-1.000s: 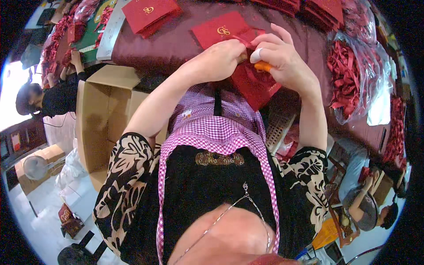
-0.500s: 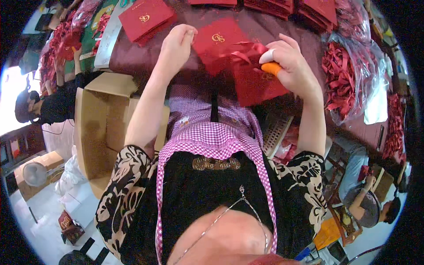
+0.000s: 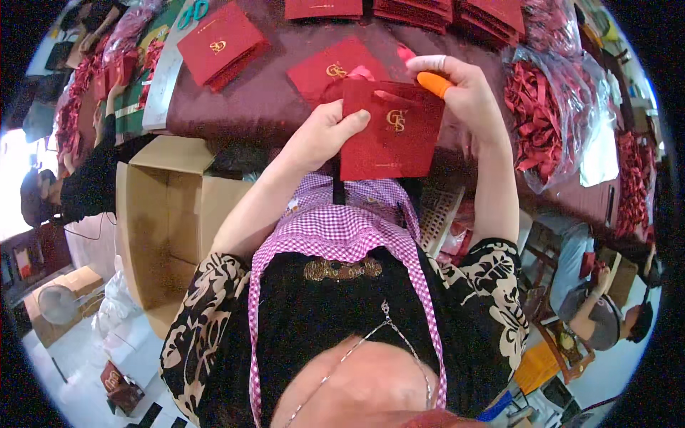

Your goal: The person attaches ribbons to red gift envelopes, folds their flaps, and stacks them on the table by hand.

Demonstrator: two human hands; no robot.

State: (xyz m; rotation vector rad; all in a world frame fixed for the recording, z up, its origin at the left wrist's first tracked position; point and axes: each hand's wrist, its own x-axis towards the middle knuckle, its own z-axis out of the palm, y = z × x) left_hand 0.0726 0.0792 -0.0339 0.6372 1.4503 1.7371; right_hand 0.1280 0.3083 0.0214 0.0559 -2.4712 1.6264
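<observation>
In front of my apron a flat red paper bag [image 3: 391, 146] with a gold emblem stands nearly upright. My left hand [image 3: 325, 135] grips its left edge, thumb on the front and fingers hidden behind. A shiny red ribbon [image 3: 362, 73] shows at the top edge of the bag. Just above the bag's top right corner, my right hand [image 3: 467, 93] pinches a red end of ribbon. That hand wears an orange finger cot and a white band on another finger. Behind the held bag, a second red bag [image 3: 314, 71] lies on the table.
Red bags [image 3: 221, 46] lie stacked at the left, with further stacks [image 3: 414, 13] along the back. A clear plastic bag of red ribbons [image 3: 546, 118] sits at the right. An open cardboard box [image 3: 168, 153] stands by my left arm. Other people work at both sides.
My left hand has moved right and down and taken hold of a red bag, which is now raised upright. The right hand has shifted slightly left, with ribbon still at its fingertips.
</observation>
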